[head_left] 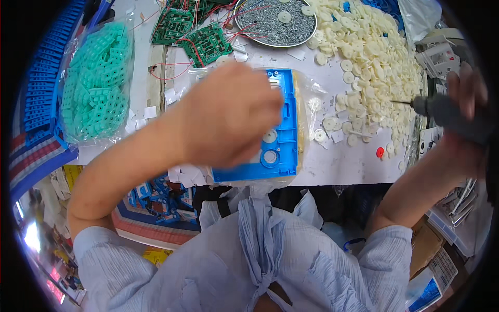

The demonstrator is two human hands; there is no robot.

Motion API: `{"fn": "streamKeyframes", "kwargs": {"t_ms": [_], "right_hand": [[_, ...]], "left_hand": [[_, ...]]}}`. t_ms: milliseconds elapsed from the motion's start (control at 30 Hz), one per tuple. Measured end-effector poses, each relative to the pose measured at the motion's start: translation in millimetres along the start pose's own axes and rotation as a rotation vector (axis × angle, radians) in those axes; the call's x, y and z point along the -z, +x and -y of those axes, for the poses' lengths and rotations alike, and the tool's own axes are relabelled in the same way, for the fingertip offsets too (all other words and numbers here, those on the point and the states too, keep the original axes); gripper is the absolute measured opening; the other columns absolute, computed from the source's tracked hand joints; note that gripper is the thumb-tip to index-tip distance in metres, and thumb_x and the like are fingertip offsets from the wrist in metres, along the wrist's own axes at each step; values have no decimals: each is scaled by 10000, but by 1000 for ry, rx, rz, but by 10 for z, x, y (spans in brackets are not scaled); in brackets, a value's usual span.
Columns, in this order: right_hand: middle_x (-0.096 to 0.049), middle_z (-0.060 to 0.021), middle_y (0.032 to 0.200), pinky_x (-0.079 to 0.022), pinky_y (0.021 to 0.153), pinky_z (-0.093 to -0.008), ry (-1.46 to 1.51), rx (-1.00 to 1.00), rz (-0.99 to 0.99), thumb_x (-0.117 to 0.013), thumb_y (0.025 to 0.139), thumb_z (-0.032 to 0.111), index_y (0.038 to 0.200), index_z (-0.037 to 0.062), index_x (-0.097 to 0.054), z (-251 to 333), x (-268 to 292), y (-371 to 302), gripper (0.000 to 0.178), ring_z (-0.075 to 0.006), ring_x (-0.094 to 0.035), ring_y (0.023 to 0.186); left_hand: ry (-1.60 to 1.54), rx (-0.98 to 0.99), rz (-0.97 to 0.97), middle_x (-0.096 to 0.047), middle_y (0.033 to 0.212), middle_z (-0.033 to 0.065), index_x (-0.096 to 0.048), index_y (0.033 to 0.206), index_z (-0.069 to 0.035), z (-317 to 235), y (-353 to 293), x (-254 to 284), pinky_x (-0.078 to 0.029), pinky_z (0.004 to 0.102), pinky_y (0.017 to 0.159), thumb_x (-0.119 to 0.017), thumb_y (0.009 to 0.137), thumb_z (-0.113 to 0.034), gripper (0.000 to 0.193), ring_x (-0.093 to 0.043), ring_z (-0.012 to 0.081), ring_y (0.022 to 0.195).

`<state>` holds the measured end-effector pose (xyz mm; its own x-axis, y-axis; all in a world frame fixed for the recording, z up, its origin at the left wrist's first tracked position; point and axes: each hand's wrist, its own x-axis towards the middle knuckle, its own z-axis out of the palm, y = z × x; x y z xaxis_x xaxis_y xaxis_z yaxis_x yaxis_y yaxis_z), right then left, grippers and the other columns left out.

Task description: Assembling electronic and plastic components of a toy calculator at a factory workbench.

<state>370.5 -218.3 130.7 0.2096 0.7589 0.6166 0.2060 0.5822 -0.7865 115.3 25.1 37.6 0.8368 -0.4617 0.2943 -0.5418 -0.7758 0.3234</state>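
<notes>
A blue plastic housing point(287, 165) lies on a clear plastic bag at the front of the table, with round white parts in its recesses. Over its left and middle part is my left hand point(231, 119), blurred by motion. Its fingers look curled closed, and whatever they hold is hidden. At the far right, my right hand point(468, 96) grips a dark power screwdriver point(452, 114), whose thin bit points left over a large heap of cream-coloured plastic discs point(374, 57).
A round metal tray point(315, 32) of small screws stands at the back, beside green circuit boards point(208, 44) with red wires. A clear bag of turquoise plastic parts point(99, 83) lies left, near stacked blue strips point(49, 67). A red disc point(380, 152) sits near the front edge.
</notes>
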Motion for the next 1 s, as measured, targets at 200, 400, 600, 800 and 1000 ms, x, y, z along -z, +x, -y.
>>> {"fn": "streamKeyframes", "kwargs": {"t_ms": [200,400,600,800,1000], "right_hand": [[-504,-20,945,-331,792,-303,214,-286,-57,-548,933,292,1283,2,-517,-120,-116,3,456,-95,-442,795],[-525,-11,936,-348,742,-301,114,-218,-122,-511,958,294,1370,35,-485,-181,-290,-245,487,-94,-463,747],[-535,-21,938,-375,715,-306,33,-173,-113,-501,971,297,1382,29,-514,-241,-437,-221,491,-99,-474,728],[-544,-46,973,-406,772,-342,-46,-144,-146,-538,971,256,1335,22,-519,-232,-689,-144,433,-135,-502,787],[-555,-84,986,-423,827,-384,-107,-202,-224,-557,955,214,1317,62,-505,-138,-980,-260,396,-170,-527,832]], "left_hand": [[377,335,-61,-696,891,124,-746,817,-83,1019,866,-197,-464,530,819,-665,781,-195,143,-654,298,944],[354,248,-5,-694,879,86,-735,807,-109,1135,914,-396,-404,493,855,-637,817,-228,155,-648,283,940],[339,245,20,-678,839,92,-719,823,-113,1180,955,-441,-403,504,853,-627,844,-261,176,-654,282,908],[400,319,-53,-685,829,96,-709,809,-84,1199,1064,-395,-392,498,863,-604,881,-295,246,-655,294,898],[301,319,-267,-687,842,64,-686,833,-107,720,648,-2,-417,470,863,-674,864,-243,139,-656,246,890]]}}
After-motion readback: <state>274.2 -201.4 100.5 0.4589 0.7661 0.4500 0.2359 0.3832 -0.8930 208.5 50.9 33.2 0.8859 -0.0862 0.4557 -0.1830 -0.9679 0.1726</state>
